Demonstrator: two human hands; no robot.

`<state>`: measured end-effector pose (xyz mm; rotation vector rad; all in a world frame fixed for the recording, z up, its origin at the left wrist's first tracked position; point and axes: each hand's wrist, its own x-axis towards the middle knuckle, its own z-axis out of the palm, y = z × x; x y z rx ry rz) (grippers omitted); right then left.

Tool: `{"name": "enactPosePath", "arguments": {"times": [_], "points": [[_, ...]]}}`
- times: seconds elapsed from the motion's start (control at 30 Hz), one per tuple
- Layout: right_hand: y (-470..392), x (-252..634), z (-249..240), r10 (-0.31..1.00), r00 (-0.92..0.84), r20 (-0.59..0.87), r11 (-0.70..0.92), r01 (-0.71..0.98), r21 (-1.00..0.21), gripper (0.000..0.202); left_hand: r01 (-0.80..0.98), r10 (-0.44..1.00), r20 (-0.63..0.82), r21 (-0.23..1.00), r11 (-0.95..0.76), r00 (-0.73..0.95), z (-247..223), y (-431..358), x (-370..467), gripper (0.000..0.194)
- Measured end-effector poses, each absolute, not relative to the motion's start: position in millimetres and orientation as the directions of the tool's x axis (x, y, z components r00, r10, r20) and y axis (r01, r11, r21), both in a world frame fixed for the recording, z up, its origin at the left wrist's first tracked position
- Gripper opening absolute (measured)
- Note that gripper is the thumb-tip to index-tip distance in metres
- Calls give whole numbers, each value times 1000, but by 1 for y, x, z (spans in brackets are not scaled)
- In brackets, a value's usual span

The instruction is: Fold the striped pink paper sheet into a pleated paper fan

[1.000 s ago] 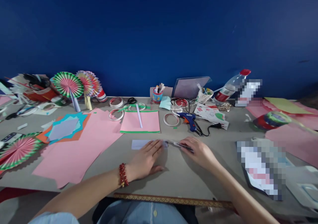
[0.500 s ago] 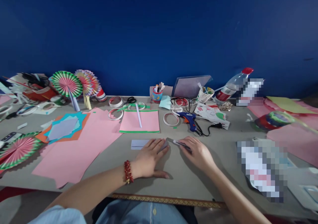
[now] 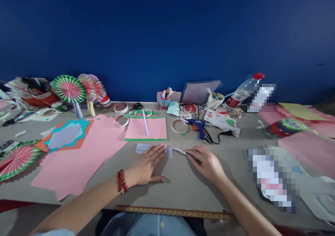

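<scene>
My left hand (image 3: 148,166) lies flat, fingers stretched, on a folded pale lavender paper strip (image 3: 142,148) on the table. The strip shows to the left of the fingers and a short end shows to their right; its middle is under the hand. My right hand (image 3: 208,162) is closed around a slim craft knife (image 3: 190,155), whose blade end points left at the strip's right end. Whether the blade touches the paper I cannot tell. Just behind the strip is a pink sheet (image 3: 157,128) with green edges and a thin lavender strip (image 3: 145,122) lying across it.
Pink paper (image 3: 86,159) and a stack of coloured squares (image 3: 65,136) lie left. Paper fans (image 3: 69,89) stand behind them. Tape rolls (image 3: 179,126), a blue glue gun (image 3: 199,127) and a tilted bottle (image 3: 243,91) are farther back. A blurred-out object (image 3: 272,180) lies right.
My left hand has slid left along the strip, uncovering its right end. My right hand keeps hold of the knife, which has shifted slightly left and turned a little.
</scene>
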<state>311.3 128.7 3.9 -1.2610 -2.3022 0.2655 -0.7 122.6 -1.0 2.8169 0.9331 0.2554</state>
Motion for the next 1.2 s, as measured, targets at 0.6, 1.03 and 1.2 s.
{"name": "enactPosePath", "arguments": {"times": [0.6,1.03,1.2], "points": [[125,304,3,815,-501,291,578,740,-344,31,637,667,129,211,-741,734,-7,113,6,103],[127,303,7,801,-520,298,598,722,-347,31,598,628,100,218,-771,772,-2,120,9,103],[130,305,4,793,-542,278,609,706,-361,32,599,628,86,225,-769,774,-1,121,8,103]]}}
